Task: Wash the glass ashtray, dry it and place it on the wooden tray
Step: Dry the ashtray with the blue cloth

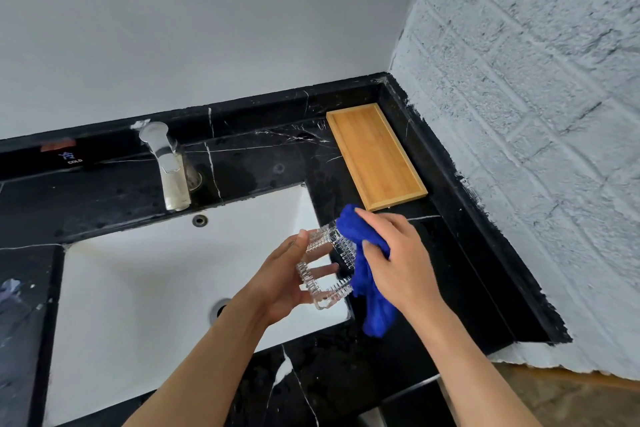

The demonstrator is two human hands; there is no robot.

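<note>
Over the sink's right edge, a left hand [284, 277] closes its fingers [323, 269] around a ribbed glass ashtray [325, 267] while the right hand [398, 260] grips a blue cloth [367, 253] against it. Rigid, breakable and likely slick when wet, the ashtray seems best held by its rim. A label at the surface's back-left edge reads "COLD" [74, 161]; the wooden tray [375, 156] waits in the back-right corner.

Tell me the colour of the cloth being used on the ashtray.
Bright blue: the cloth, held in the right hand, shows best in the head view.
</note>
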